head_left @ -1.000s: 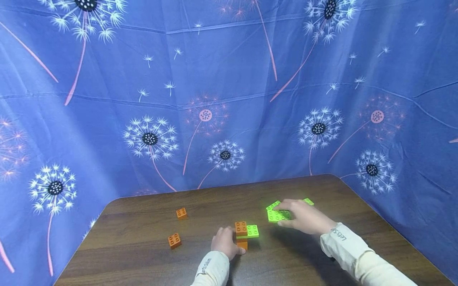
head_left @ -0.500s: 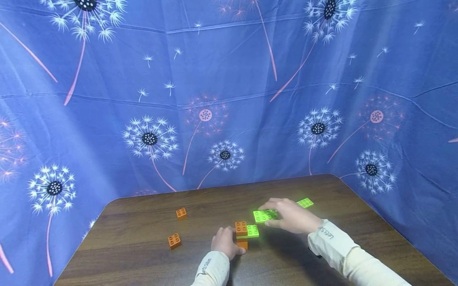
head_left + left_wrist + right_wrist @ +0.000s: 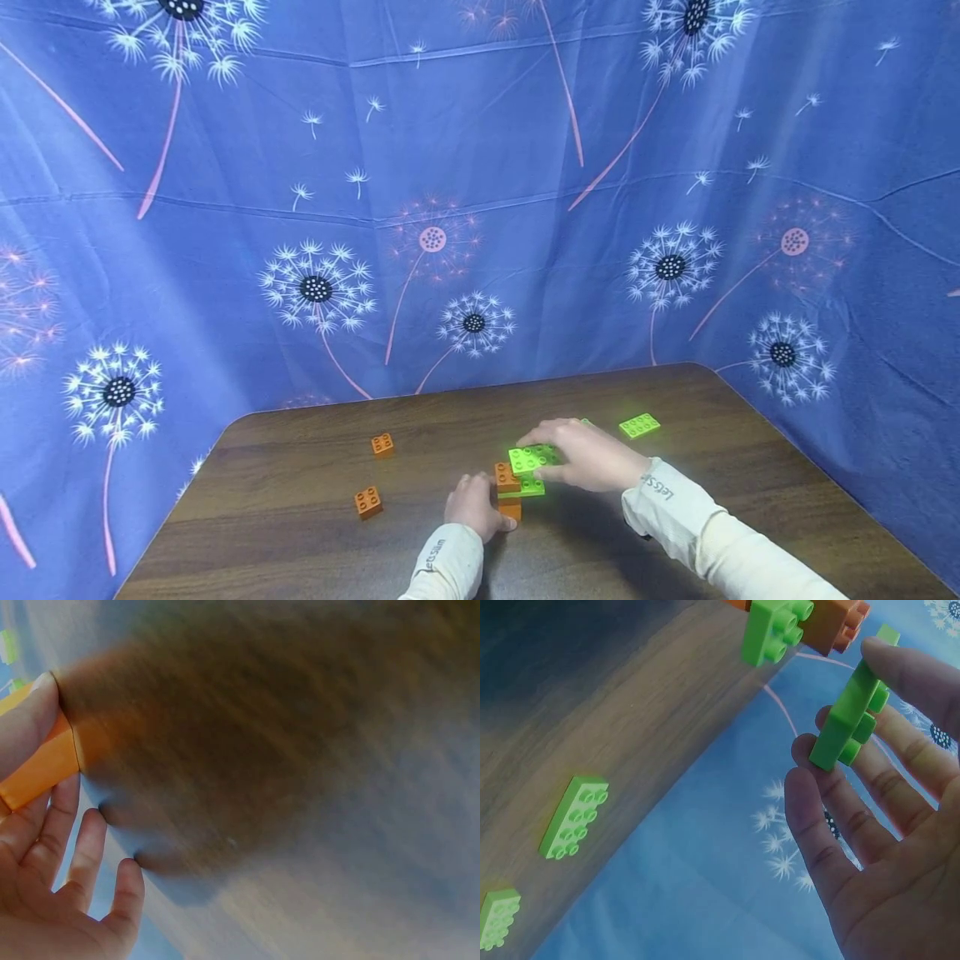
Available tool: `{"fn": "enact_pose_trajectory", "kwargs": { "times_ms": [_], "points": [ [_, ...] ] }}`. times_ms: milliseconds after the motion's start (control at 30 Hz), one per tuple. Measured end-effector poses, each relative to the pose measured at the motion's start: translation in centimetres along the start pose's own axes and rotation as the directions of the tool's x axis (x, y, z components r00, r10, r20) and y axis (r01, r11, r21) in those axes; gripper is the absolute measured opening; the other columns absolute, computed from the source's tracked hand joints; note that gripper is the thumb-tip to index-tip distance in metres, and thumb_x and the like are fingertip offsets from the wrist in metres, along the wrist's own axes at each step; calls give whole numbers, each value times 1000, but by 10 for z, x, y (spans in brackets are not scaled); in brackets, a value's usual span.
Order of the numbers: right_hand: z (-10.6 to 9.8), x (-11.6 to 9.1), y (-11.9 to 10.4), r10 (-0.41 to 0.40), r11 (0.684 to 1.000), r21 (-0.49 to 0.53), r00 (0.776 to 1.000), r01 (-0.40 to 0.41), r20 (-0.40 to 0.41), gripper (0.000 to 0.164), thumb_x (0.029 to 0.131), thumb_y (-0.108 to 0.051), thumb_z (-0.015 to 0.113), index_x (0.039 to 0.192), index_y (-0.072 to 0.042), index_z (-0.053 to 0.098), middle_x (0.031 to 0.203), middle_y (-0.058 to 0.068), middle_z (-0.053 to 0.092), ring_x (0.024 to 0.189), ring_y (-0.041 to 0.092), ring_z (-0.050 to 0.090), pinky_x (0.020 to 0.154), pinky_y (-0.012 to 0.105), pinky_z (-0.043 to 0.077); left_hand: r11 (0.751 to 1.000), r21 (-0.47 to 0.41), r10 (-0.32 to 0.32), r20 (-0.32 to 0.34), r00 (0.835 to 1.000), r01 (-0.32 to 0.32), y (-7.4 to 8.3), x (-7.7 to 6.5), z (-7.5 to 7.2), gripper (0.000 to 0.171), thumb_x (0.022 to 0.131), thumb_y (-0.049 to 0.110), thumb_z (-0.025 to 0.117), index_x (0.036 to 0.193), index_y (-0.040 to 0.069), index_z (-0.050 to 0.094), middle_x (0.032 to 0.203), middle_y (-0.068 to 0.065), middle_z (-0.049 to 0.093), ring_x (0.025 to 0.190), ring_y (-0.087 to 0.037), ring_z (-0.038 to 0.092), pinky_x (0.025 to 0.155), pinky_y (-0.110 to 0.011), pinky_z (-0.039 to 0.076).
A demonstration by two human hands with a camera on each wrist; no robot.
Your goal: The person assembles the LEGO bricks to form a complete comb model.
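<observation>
A small stack stands near the middle of the table: an orange brick [image 3: 510,510] at the bottom, a flat green brick [image 3: 535,487] jutting right from it, and another orange brick [image 3: 504,479] on top. My left hand [image 3: 474,505] grips the bottom orange brick; in the left wrist view, thumb and fingers pinch its orange sides [image 3: 49,769]. My right hand [image 3: 596,457] holds a second flat green brick [image 3: 527,460] by its edges, over the stack's right side. The right wrist view shows that held brick [image 3: 847,716] between thumb and fingertips, studs facing the palm.
Two loose orange bricks, one farther back [image 3: 382,445] and one nearer [image 3: 367,502], lie left of the stack. A flat green brick [image 3: 639,425] lies at the back right; another [image 3: 576,819] shows in the right wrist view. Patterned blue cloth [image 3: 472,167] hangs behind the wooden table [image 3: 285,533].
My right hand has slid a flat green brick left from the back right and lifted it over the stack. The left hand has kept its grip on the stack.
</observation>
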State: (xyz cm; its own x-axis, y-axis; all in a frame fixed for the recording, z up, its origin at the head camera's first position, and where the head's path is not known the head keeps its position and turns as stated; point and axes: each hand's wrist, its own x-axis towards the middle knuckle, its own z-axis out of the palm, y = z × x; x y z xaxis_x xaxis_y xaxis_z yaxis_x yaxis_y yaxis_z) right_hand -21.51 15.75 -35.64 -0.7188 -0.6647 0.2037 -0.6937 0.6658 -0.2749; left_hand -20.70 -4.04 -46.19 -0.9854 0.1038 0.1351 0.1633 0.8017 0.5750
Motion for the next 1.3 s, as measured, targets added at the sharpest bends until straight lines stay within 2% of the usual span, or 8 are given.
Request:
{"fn": "enact_pose_trajectory", "kwargs": {
  "times_ms": [167, 333, 733, 933, 1167, 1300],
  "points": [
    [2, 4, -5, -22, 1000, 7, 1000, 22, 19, 37, 90, -21, 77, 125, -10, 70, 122, 5, 70, 113, 27, 66, 96, 49, 53, 1000, -1, -3, 14, 1000, 3, 1, -1, -2, 60, 58, 15, 97, 111, 0, 73, 105, -14, 70, 101, -37, 63, 90, -58, 49],
    [3, 5, -9, -14, 1000, -4, 999, 14, 30, 37, 89, -21, 78, 124, -12, 70, 123, 4, 70, 114, 27, 65, 98, 48, 52, 1000, -3, -3, 27, 1000, 4, 1, -1, -2, 58, 59, 14, 96, 111, 1, 73, 107, -13, 70, 103, -37, 62, 92, -59, 48],
    [14, 12, -11, -12, 1000, -13, 999, 12, 42, 38, 87, -21, 78, 123, -11, 71, 122, 4, 71, 113, 25, 66, 98, 46, 52, 1000, 7, -6, 36, 999, 5, 1, -1, 0, 54, 58, 14, 96, 106, 2, 74, 99, -10, 69, 98, -34, 62, 90, -57, 49],
    [16, 15, -8, -29, 999, -28, 999, 30, 30, 39, 86, -23, 80, 122, -11, 72, 120, 5, 72, 110, 24, 68, 96, 44, 54, 1000, 10, -1, 14, 1000, 0, 0, 1, -1, 53, 57, 15, 97, 102, 2, 73, 93, -9, 68, 95, -33, 62, 89, -57, 49],
    [16, 16, -8, -2, 1000, -15, 1000, 2, 24, 38, 82, -23, 84, 118, -13, 75, 118, 5, 73, 108, 25, 69, 95, 44, 54, 1000, 10, 11, 5, 1000, -11, 0, 1, 1, 60, 56, 16, 97, 109, 1, 74, 104, -13, 70, 98, -36, 62, 89, -58, 49],
    [16, 18, -10, 19, 1000, -14, 999, -19, 29, 37, 81, -22, 85, 116, -14, 75, 117, 3, 74, 107, 25, 69, 93, 44, 54, 1000, 11, 11, 1, 1000, -11, 0, 0, 1, 59, 56, 16, 97, 108, 1, 74, 102, -13, 70, 98, -35, 62, 89, -57, 49]
  ]
}}
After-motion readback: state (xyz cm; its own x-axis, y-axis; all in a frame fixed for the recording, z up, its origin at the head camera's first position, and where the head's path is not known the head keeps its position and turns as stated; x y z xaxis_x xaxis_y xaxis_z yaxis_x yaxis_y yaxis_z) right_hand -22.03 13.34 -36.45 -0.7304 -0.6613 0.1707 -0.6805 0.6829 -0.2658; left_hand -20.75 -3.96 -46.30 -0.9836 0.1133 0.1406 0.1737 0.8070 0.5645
